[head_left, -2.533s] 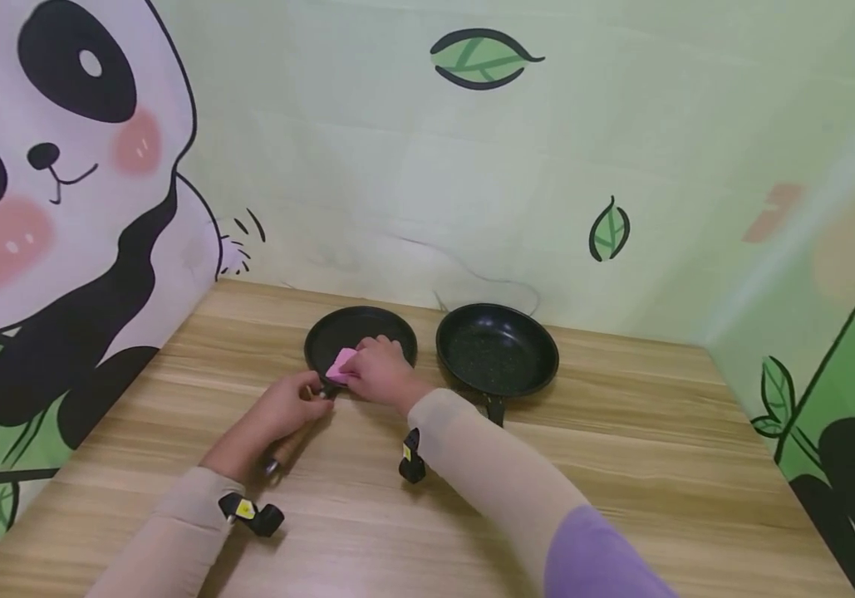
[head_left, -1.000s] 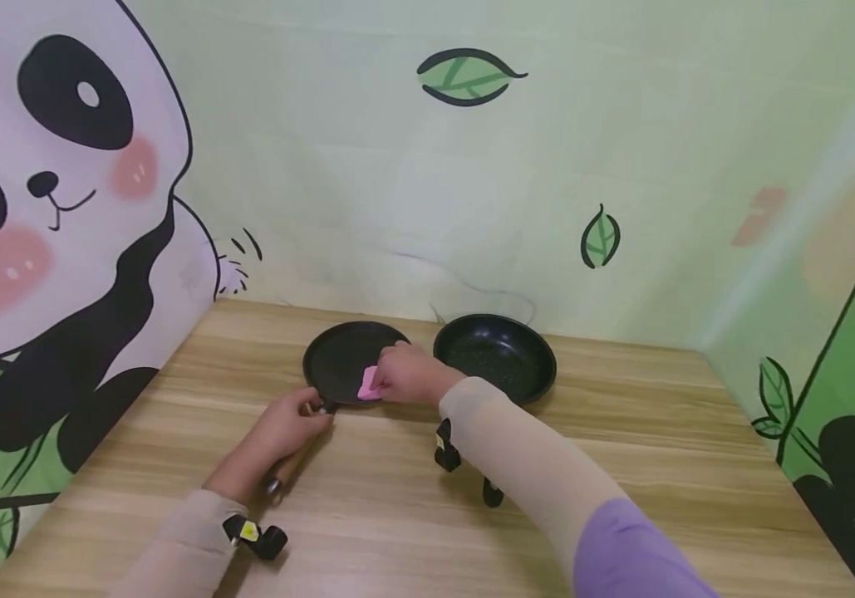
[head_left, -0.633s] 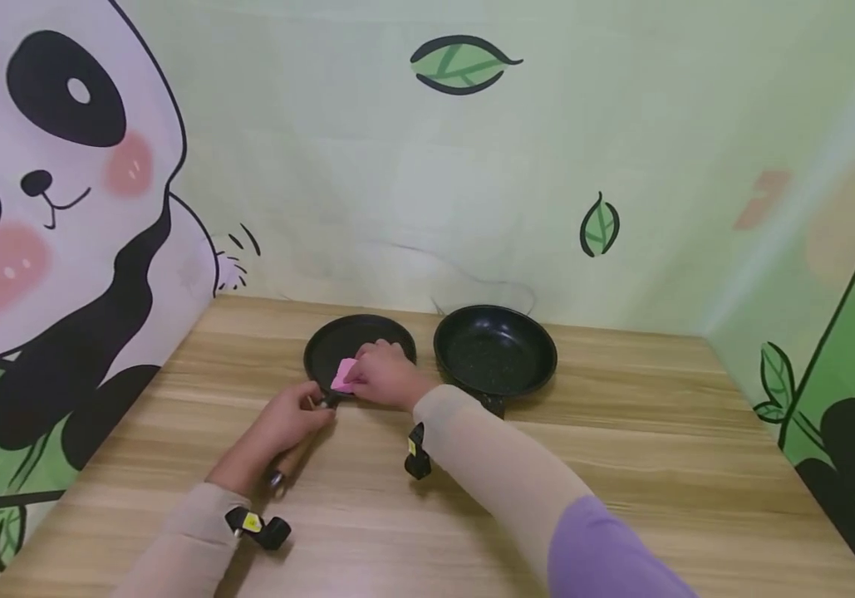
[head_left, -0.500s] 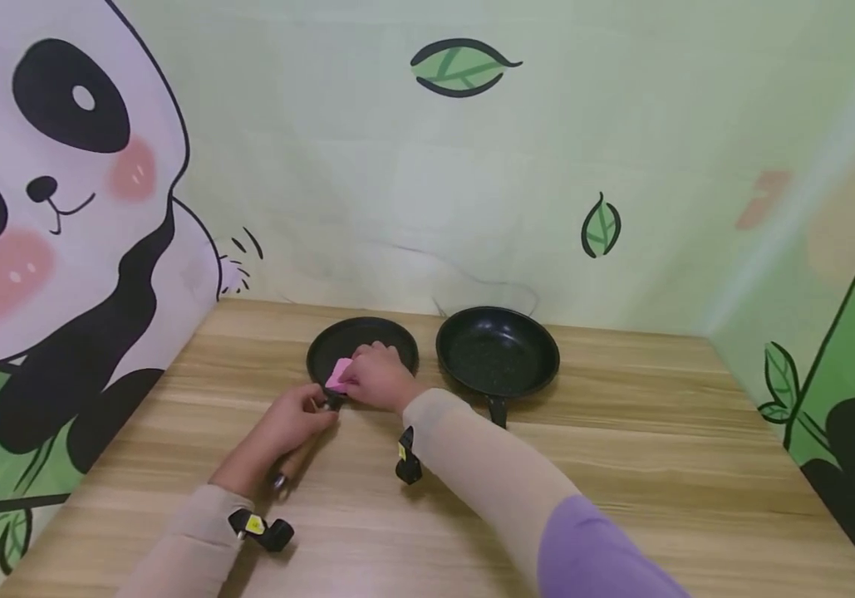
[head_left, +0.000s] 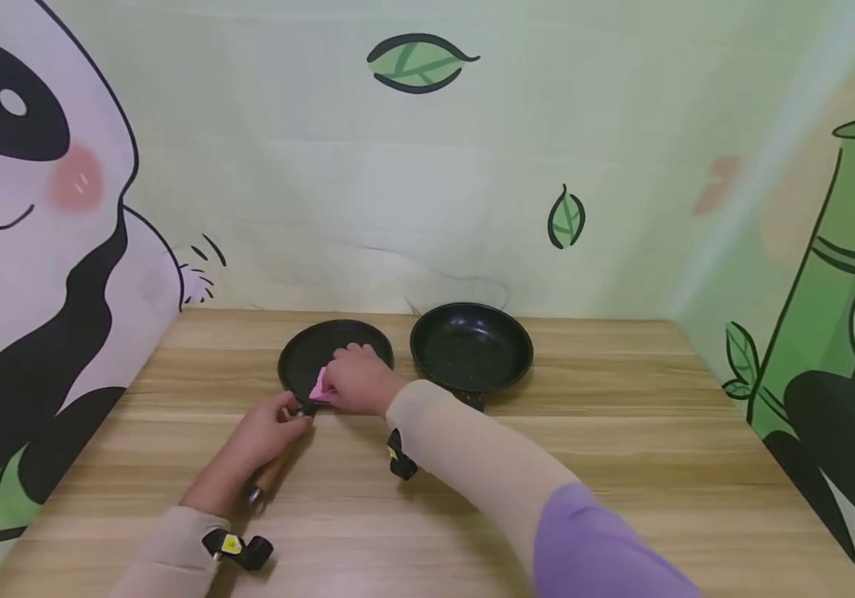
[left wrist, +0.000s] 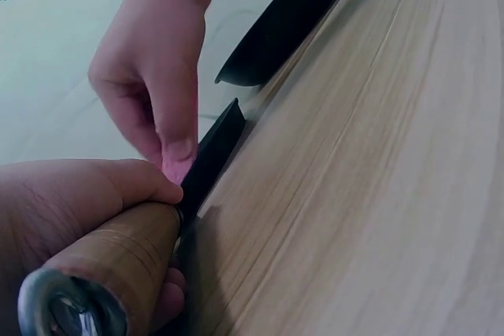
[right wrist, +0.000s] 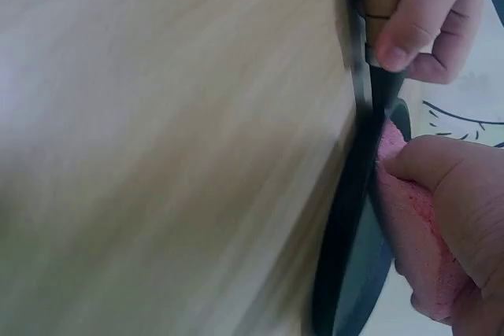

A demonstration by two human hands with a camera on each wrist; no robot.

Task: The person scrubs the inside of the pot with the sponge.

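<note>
A shallow black pan with a wooden handle lies flat on the table near the back wall. My left hand grips the handle where it meets the pan; the left wrist view shows thumb and fingers round the wood. In my right hand is a pink sponge, pinched and pressed against the pan's inside at the near edge, close to the handle. The right wrist view shows the sponge bent under the fingers. My right hand hides part of the pan's right side.
Right of the shallow pan stands a deeper black frying pan, its handle partly hidden behind my right sleeve. The wood-grain table ends at a wall printed with a panda and leaves.
The sponge was farther right along the near rim a second ago, then slid left towards the handle, where it is now. The left hand keeps its grip. The head view has turned rightward.
</note>
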